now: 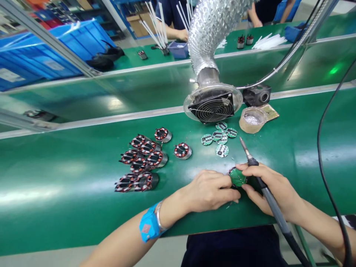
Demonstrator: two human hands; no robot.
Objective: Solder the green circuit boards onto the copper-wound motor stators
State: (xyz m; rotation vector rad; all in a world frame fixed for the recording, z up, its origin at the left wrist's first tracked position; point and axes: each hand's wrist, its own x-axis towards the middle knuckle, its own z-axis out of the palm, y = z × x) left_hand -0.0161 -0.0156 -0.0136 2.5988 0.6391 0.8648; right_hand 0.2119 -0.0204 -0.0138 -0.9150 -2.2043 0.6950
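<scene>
A round green circuit board sits on top of a wound motor stator, whose rim barely shows beneath it. My left hand grips the stator's left side with closed fingers. My right hand holds a soldering iron, its tip pointing up and away from the board, while thumb and forefinger touch the board's right edge. Beyond my hands lies a loose group of round circuit boards. A single stator stands left of them, and several more stators are clustered farther left.
Above the boards hangs a fume extractor fan on a silver duct. A solder-dross cup and a black iron holder stand at the back. A black cable loops down the right side. Co-workers' hands are across the bench.
</scene>
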